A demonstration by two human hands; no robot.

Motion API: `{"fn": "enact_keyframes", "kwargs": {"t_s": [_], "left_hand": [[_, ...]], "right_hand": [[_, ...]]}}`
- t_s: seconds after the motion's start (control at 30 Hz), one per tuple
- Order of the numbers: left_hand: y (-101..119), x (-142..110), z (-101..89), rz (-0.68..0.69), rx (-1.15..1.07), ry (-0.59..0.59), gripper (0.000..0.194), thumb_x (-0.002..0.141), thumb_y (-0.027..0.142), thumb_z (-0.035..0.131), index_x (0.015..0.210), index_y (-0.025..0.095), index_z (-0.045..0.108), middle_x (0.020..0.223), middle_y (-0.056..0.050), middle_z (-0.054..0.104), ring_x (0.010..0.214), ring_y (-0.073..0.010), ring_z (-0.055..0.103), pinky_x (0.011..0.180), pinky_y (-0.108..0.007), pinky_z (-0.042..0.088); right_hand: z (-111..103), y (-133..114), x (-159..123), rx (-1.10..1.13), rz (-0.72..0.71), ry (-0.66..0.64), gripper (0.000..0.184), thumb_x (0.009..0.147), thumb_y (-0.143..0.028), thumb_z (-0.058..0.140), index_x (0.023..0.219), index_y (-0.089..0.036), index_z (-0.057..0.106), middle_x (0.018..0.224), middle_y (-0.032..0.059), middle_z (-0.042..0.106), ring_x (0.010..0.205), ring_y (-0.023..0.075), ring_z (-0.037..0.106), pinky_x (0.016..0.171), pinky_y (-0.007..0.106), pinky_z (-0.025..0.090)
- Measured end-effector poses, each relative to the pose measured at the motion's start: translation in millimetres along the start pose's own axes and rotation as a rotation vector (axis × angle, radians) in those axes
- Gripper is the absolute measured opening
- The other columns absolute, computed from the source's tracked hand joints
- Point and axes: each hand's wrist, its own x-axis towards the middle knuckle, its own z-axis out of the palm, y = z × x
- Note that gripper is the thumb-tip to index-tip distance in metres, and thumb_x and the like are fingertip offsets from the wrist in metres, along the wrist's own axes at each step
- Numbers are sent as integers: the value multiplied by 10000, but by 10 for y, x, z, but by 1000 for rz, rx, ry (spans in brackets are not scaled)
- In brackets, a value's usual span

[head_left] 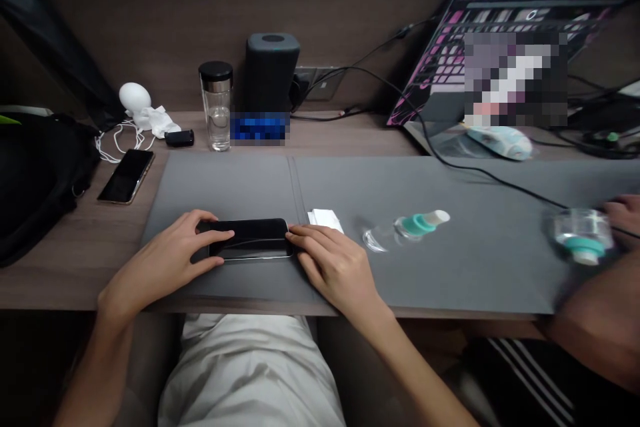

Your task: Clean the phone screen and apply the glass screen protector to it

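Observation:
A black phone (pixel 253 238) lies flat, screen up, on the grey desk mat (pixel 450 260) near the front edge. My left hand (pixel 170 260) rests on its left end, thumb and forefinger spread along the edges. My right hand (pixel 333 263) touches its right end with fingers held together and stretched out. A small white folded cloth (pixel 326 217) lies just behind my right hand. A clear spray bottle with a teal collar (pixel 407 228) lies on its side on the mat to the right.
A second phone (pixel 127 175), white cable, glass bottle (pixel 217 105) and dark speaker (pixel 273 71) stand at the back left. A black bag (pixel 35 173) sits far left. Another person's hand (pixel 623 213) holds a clear bottle (pixel 583 235) at the right. A laptop (pixel 500 33) leans at back right.

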Motion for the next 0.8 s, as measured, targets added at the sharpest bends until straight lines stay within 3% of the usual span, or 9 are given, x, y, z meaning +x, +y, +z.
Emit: {"fn": "enact_keyframes", "kwargs": {"t_s": [0.17, 0.4, 0.8], "left_hand": [[10, 11, 2, -12, 34, -11, 419, 1062, 452, 623, 1476, 390, 618, 1504, -53, 533, 1358, -287, 600, 1137, -476, 530], [12, 13, -24, -36, 24, -21, 652, 1049, 427, 673, 1632, 397, 381, 1524, -38, 549, 1376, -259, 587, 1143, -425, 512], [51, -8, -65, -16, 29, -21, 762, 1012, 388, 746, 1657, 372, 340, 1538, -35, 571, 1388, -246, 589, 1145, -372, 477]], "right_hand": [[-14, -7, 15, -20, -13, -5, 206, 1048, -109, 559, 1123, -163, 742, 1171, 87, 828, 1035, 246, 788, 879, 417, 660], [-14, 2, 7, -32, -21, -7, 212, 1043, -104, 556, 1111, -148, 752, 1150, 100, 830, 1022, 253, 789, 874, 432, 661], [-1, 15, -61, -13, -9, -24, 193, 1041, -93, 559, 1116, -168, 720, 1159, 81, 822, 1040, 259, 780, 885, 422, 636]]}}
